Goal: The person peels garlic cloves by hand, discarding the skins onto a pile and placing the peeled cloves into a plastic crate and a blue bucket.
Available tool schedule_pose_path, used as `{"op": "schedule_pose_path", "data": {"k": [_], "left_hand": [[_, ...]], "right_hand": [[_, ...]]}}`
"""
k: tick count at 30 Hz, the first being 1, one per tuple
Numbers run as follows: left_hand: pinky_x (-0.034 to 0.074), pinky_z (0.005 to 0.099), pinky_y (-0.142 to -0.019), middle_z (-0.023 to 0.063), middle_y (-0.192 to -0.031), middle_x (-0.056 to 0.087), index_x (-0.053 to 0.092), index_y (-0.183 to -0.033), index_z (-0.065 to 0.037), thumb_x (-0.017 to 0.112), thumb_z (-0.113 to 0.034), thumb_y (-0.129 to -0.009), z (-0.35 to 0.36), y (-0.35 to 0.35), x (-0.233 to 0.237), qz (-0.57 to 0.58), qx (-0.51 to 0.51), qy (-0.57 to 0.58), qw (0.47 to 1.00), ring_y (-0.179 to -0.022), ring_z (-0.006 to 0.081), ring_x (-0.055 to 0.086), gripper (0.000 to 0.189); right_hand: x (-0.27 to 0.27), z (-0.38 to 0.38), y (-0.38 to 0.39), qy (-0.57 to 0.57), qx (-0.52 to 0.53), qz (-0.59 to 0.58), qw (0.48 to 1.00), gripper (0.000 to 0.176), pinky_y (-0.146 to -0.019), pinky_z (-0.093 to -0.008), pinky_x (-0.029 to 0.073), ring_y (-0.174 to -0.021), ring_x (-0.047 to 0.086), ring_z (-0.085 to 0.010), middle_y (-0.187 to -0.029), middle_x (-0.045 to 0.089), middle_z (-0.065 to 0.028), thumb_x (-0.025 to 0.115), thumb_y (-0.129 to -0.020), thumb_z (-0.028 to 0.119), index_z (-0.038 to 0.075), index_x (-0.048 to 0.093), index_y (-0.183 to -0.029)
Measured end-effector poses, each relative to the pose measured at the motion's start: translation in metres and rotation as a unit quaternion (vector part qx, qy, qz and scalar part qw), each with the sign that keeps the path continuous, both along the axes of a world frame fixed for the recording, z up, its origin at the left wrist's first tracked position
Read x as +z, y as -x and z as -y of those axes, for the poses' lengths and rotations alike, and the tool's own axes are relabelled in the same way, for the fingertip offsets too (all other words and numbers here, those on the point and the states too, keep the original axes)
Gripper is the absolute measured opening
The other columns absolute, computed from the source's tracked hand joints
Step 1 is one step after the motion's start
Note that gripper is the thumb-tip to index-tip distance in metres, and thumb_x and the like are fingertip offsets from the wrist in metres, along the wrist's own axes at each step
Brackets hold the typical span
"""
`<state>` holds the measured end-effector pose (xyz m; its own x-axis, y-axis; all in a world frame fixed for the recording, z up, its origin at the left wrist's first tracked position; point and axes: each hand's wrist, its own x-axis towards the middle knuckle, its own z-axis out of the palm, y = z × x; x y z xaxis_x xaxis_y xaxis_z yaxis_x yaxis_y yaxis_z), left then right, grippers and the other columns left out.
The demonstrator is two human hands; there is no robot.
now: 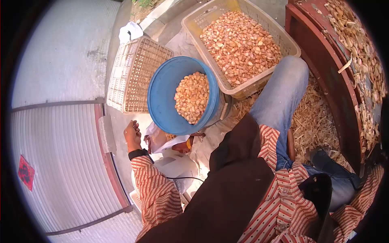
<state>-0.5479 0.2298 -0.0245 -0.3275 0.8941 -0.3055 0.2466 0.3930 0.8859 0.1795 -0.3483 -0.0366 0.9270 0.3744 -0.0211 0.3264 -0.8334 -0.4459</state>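
My left hand (132,133) is closed, its fingers curled beside the lower left rim of a blue bucket (162,89); what it holds, if anything, is hidden. Peeled-looking garlic cloves (192,97) lie inside the bucket. Behind it, a large pale crate (293,47) holds many reddish garlic cloves (241,46). At the far right, my right sleeve (358,206) reaches up to a dark, shadowed shape at the edge of the view, where the fingers cannot be made out.
A lattice basket (142,75) stands on its side left of the bucket. White and orange bags (178,143) lie under the bucket's near side. Dry husks (314,121) cover the ground by my legs. A reddish-brown frame (332,67) bears more cloves and husks (360,48) at right.
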Motion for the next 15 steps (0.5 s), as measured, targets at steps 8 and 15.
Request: {"op": "schedule_pose_path", "data": {"k": [8,15], "left_hand": [[0.027,0.0421,-0.102,0.0195,-0.131,0.042,0.038,-0.131,0.001,0.045,-0.044,-0.087,-0.034,-0.071,0.006,-0.081,-0.209,-0.016,0.974,-0.125,0.0297,0.037,0.064],[0.042,0.0225,-0.074,0.0111,-0.1,0.058,0.052,-0.112,0.0,0.054,-0.034,-0.087,0.101,-0.38,0.16,-0.006,-0.639,-0.167,0.751,-0.086,0.012,0.055,0.042]], "right_hand": [[0.002,0.001,0.032,-0.056,0.023,0.088,0.994,0.034,-0.071,-0.0367,0.047,-0.077,0.06,-0.029,-0.09,0.062,-0.0176,0.062,-0.077,0.017,-0.002,0.057,-0.105],[0.05,-0.054,0.084,-0.189,0.101,0.083,0.973,0.027,-0.07,-0.0317,0.046,-0.08,0.056,-0.0213,-0.089,0.057,-0.0099,0.068,-0.075,0.011,0.002,0.057,-0.098]]}}
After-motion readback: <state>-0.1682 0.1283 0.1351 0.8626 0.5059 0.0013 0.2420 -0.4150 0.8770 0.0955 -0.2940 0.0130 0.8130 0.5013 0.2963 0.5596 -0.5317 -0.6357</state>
